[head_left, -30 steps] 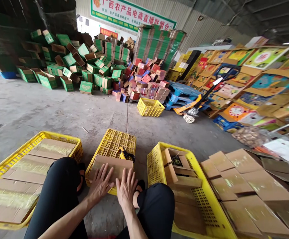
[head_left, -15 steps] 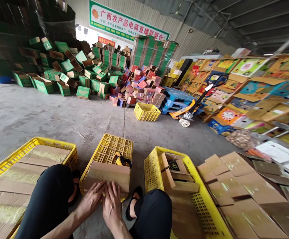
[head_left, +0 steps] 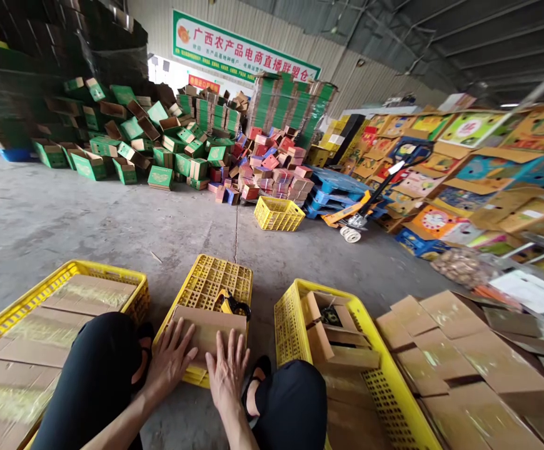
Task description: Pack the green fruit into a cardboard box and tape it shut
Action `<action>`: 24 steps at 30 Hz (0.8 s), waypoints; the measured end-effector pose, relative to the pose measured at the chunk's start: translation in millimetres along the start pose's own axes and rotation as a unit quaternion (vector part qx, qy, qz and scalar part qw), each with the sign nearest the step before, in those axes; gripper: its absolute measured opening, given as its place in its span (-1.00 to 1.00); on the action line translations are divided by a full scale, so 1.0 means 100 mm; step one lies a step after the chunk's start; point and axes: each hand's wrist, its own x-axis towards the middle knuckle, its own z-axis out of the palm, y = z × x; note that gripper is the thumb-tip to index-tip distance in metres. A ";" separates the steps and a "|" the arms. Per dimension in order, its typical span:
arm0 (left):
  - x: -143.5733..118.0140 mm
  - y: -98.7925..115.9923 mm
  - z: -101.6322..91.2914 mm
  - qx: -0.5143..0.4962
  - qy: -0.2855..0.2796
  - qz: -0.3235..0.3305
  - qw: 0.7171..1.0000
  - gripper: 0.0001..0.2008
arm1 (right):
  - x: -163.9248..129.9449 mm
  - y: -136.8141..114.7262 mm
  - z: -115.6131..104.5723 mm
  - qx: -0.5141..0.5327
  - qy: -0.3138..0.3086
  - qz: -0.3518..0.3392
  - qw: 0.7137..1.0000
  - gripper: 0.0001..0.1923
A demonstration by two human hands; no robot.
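Note:
A brown cardboard box (head_left: 212, 327) lies on an upturned yellow plastic crate (head_left: 214, 281) between my knees. My left hand (head_left: 171, 361) presses flat on the box's near left part, fingers spread. My right hand (head_left: 227, 370) lies flat on its near right part, also with fingers apart. Neither hand grips anything. A yellow and black tape dispenser (head_left: 232, 304) rests on the crate just behind the box.
A yellow crate (head_left: 14, 307) of taped flat boxes sits at my left. Another yellow crate (head_left: 289, 319) with folded boxes is at my right, beside loose flat cardboard (head_left: 445, 350). Farther off are green boxes (head_left: 126, 144), red boxes (head_left: 276, 169), a small yellow crate (head_left: 279, 214) and a pallet jack (head_left: 354, 220).
Half a second ago both hands were closed together on the box's near edge; now they lie spread flat on its top. The box has settled lower on the crate.

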 end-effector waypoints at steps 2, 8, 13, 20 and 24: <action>0.05 -0.01 0.02 0.012 -0.001 -0.012 1.000 -0.37 | 0.07 0.04 0.02 -0.010 -0.001 0.019 1.000 -0.35; 0.15 0.00 0.09 0.030 0.025 -0.006 0.999 -0.37 | 0.17 0.04 0.06 -0.026 0.022 0.020 0.999 -0.35; 0.18 0.02 0.16 0.031 0.060 0.006 0.998 -0.39 | 0.25 0.08 0.17 -0.023 0.060 0.015 0.998 -0.34; 0.17 0.07 0.24 0.003 0.068 0.060 0.996 -0.54 | 0.32 0.12 0.43 0.011 0.163 -0.056 0.985 -0.47; 0.19 0.09 0.24 -0.042 0.071 0.076 0.994 -0.58 | 0.27 0.04 0.53 0.061 0.180 -0.105 0.976 -0.48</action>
